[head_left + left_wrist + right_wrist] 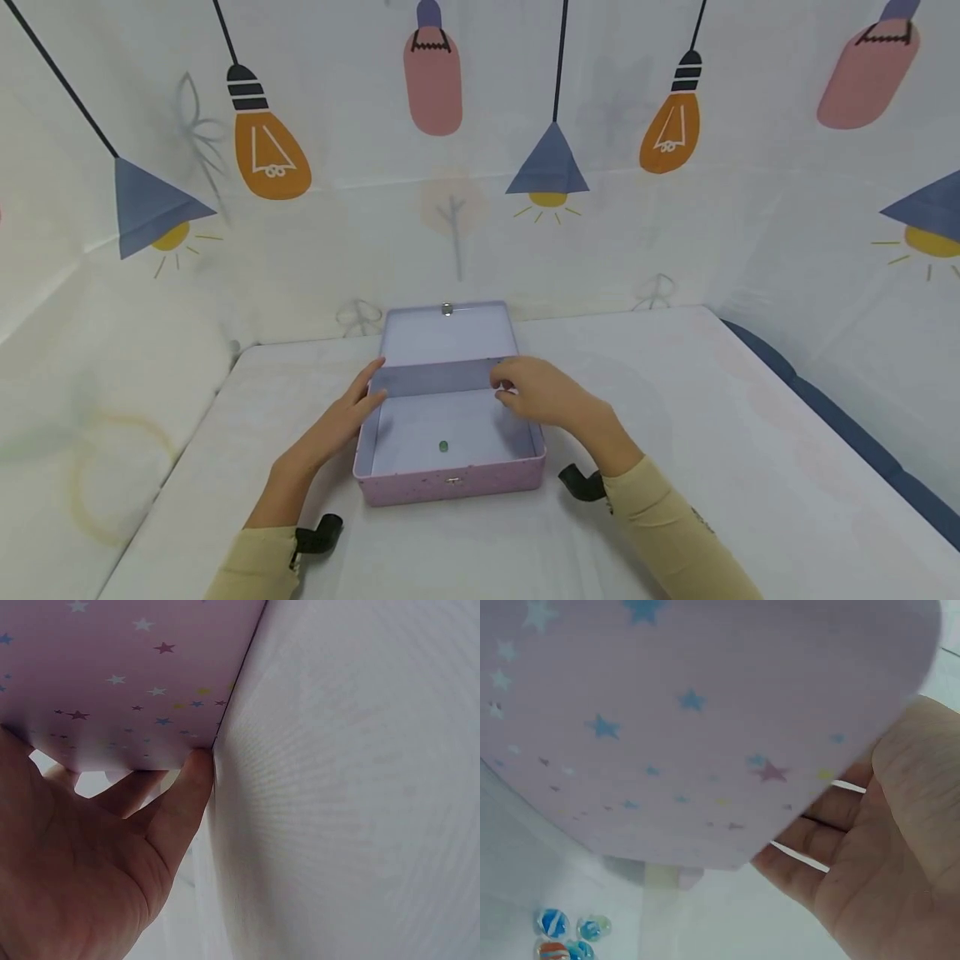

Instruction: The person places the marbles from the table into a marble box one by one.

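A pink-purple tin box (450,483) with stars stands with its lid (450,333) tilted back. Inside, a small green marble (443,447) lies near the front. My left hand (337,425) grips the box's left side, its fingertips at the rim; the left wrist view shows that hand (97,862) against the starred wall (135,675). My right hand (555,396) is over the right rear edge, fingers bent. In the right wrist view its fingertips are hidden behind the box (705,735), so what the hand (877,847) holds cannot be seen.
Several glass marbles (553,922) show at the lower left of the right wrist view; I cannot tell what they lie on. A white cloth covers the table (645,375). Behind it hangs a printed white curtain (360,233), and dark blue padding (847,429) runs along the right side.
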